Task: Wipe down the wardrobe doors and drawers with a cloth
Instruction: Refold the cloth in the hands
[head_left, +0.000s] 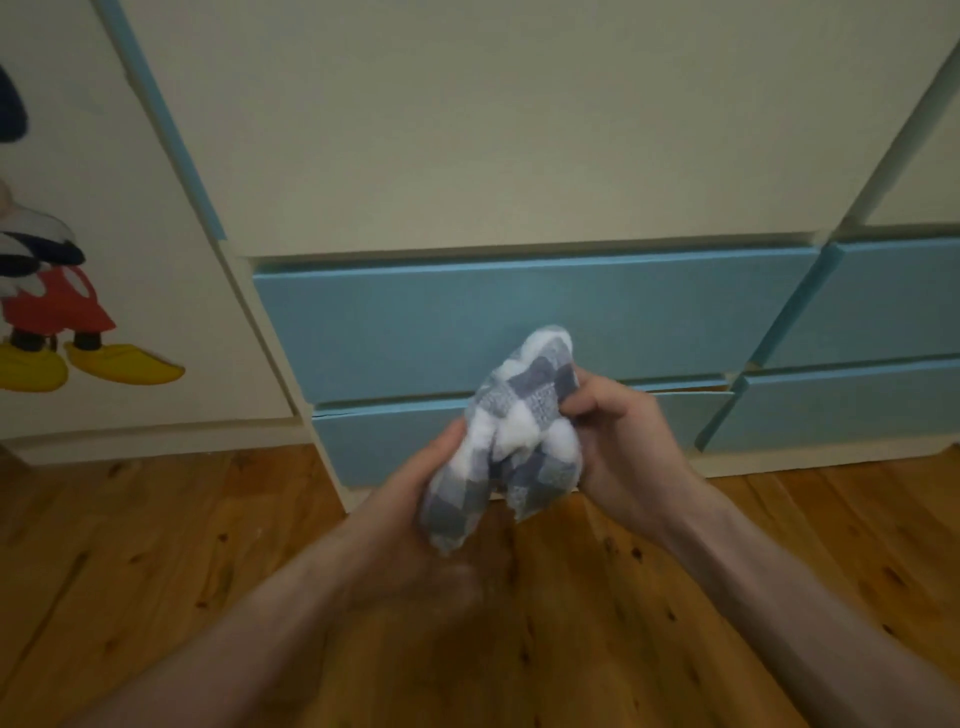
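A grey-and-white checked cloth (519, 441) is bunched up between both hands, held in the air in front of the wardrobe. My left hand (410, 493) grips its lower left side and my right hand (618, 436) pinches its upper right side. Behind the cloth are two blue drawers: the upper drawer (467, 322) and the lower drawer (384, 441), whose front stands slightly out. Above them is a cream wardrobe door (493, 130). The cloth touches no surface.
More blue drawers (872, 312) lie to the right. A cream door (78, 208) with a cartoon mouse sticker (57, 306) is at the left, edged by a blue strip (166, 130). A wooden plank floor (208, 571) lies below.
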